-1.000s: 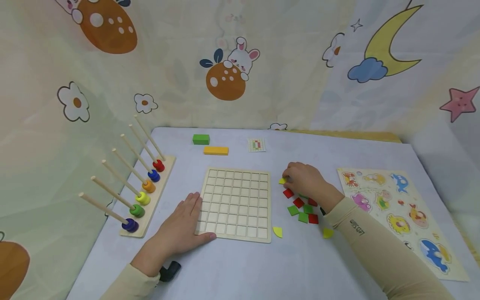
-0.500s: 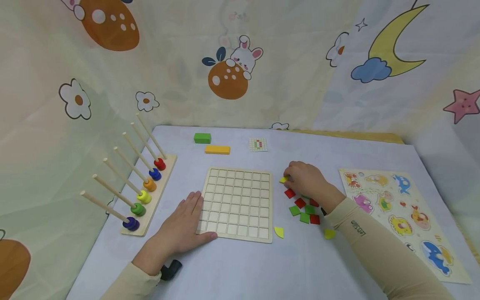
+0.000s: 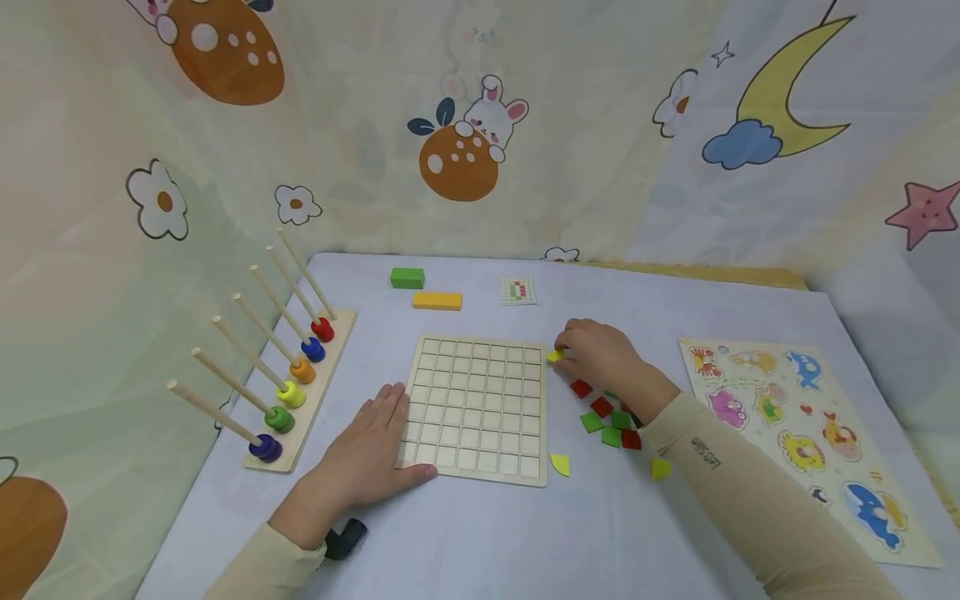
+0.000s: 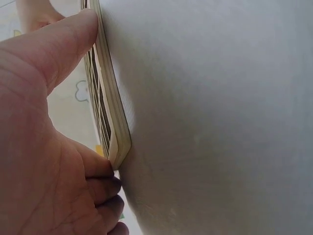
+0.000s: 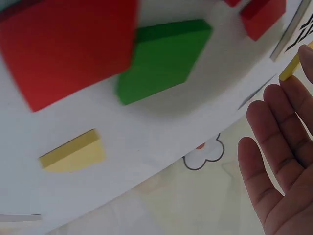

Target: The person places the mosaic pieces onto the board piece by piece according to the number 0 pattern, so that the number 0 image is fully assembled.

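My left hand (image 3: 371,442) rests at the near left corner of a square wooden grid board (image 3: 480,408), fingers extended along its left side. In the left wrist view, the thumb touches one edge of the board (image 4: 117,127). Beyond the board's right side, my right hand (image 3: 600,358) pinches a yellow quarter-circle piece (image 3: 554,356) between thumb and index finger. In the right wrist view the piece (image 5: 289,67) shows at the fingertips. Under and beside that hand lie several red tiles (image 3: 602,407) and green tiles (image 3: 592,422).
Loose yellow quarter-circles (image 3: 560,464) lie right of the board. A small pattern card (image 3: 518,291), a yellow block (image 3: 437,301) and a green block (image 3: 407,278) are behind it. A peg stand (image 3: 322,383) with coloured beads stands left, an animal puzzle board (image 3: 810,442) right.
My right hand has moved slightly left toward the board, carrying the yellow quarter-circle. The left hand stays at the board's corner. The head view has shifted a little.
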Available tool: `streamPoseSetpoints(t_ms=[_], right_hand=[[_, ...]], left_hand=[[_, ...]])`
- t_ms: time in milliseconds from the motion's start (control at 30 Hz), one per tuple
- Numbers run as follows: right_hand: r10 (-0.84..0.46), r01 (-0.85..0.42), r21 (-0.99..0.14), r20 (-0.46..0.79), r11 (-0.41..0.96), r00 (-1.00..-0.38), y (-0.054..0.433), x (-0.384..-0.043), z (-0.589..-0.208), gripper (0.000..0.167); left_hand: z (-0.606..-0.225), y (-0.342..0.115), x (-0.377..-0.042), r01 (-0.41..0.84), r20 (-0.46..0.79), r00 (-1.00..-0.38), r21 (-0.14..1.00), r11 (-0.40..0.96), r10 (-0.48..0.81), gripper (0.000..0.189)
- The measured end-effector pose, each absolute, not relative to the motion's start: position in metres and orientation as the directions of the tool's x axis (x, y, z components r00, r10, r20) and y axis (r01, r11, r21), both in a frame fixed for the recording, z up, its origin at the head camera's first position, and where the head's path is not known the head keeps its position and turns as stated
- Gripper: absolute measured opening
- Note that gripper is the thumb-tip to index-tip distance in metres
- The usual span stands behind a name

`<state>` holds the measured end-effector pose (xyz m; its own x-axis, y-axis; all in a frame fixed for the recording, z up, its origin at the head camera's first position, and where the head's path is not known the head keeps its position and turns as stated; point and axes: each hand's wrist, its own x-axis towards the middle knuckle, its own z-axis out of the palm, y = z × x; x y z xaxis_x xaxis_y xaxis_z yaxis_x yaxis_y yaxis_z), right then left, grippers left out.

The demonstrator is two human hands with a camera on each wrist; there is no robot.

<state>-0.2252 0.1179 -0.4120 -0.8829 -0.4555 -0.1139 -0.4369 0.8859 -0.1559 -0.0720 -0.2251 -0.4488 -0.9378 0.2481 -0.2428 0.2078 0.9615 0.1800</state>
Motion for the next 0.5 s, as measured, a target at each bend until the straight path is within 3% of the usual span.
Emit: streamPoseSetpoints(t_ms=[500], right_hand=[[-0.548,-0.535,-0.143,-0.076,0.833,-0.833,0.078,-0.225,-0.408,0.027]], left_hand=[[-0.448,-0.224,-0.073,0.204,-0.267,-0.933,0.160,0.966,0.242,0.123]])
